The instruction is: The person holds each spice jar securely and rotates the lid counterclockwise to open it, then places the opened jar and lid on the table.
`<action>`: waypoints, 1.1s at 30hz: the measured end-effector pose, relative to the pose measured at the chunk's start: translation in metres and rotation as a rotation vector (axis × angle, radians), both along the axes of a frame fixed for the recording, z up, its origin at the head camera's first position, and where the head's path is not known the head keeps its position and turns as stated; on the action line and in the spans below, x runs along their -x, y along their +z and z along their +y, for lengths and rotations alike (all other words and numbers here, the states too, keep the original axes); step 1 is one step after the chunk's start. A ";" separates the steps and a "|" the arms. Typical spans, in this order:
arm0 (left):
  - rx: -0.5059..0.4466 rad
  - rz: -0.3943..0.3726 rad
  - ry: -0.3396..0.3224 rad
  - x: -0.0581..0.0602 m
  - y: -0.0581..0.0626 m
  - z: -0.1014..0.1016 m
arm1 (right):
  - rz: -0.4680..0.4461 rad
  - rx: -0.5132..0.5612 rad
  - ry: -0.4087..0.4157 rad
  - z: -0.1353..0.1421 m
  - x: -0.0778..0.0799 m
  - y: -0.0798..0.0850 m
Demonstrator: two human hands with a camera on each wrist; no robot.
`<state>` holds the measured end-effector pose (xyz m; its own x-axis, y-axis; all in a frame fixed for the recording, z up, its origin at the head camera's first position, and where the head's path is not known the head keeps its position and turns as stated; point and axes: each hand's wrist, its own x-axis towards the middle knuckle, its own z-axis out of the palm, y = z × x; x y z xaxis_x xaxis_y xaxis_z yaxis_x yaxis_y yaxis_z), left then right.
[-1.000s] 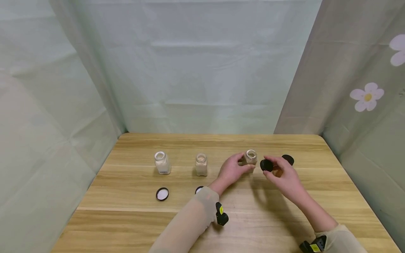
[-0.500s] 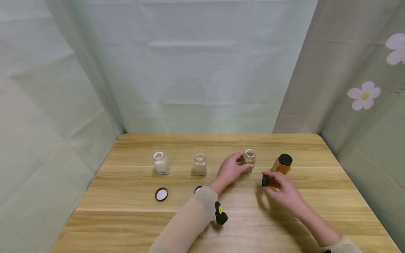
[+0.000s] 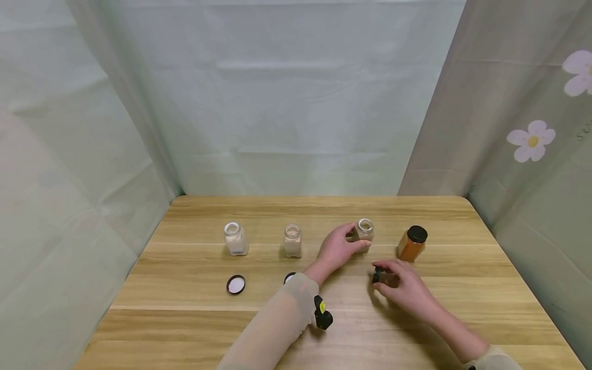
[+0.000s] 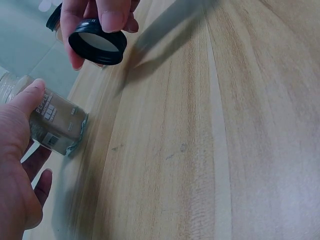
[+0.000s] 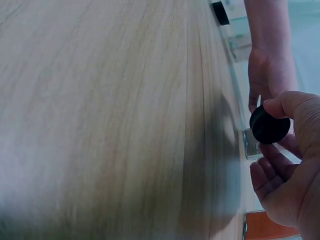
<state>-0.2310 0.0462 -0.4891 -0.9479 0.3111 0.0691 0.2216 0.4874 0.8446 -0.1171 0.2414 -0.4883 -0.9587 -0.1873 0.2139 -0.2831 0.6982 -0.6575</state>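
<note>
In the head view my left hand (image 3: 336, 250) grips an uncapped glass jar (image 3: 364, 236) from its left side, thumb in front. Up close in the left wrist view, the jar (image 4: 57, 122) holds a brownish powder and bears a label, partly readable as pepper. My right hand (image 3: 409, 292), in front and to the right of that jar, pinches a black screw lid (image 3: 376, 275) on edge between thumb and fingers, above the table. The lid's pale inner face shows in the left wrist view. From the right wrist, the lid (image 5: 270, 127) shows its black top.
Two more uncapped jars stand left, one with white contents (image 3: 237, 241), one with pale contents (image 3: 293, 245). Before them lie upturned black lids, one whole (image 3: 236, 284), one (image 3: 289, 277) partly behind the left sleeve. A capped orange jar (image 3: 410, 248) stands right on the wooden table (image 3: 176, 288).
My right hand has carried the lid from beside the jar's mouth down and toward the table's front, then slightly left. The orange jar now shows fully. My left hand keeps its grip.
</note>
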 end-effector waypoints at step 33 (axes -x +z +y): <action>0.005 -0.014 0.011 0.000 -0.001 0.000 | 0.005 -0.031 0.088 -0.015 0.009 -0.016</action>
<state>-0.2312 0.0466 -0.4897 -0.9522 0.3007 0.0545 0.2043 0.4938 0.8452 -0.1256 0.2267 -0.5047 -0.9373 -0.2771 0.2113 -0.3472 0.6907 -0.6343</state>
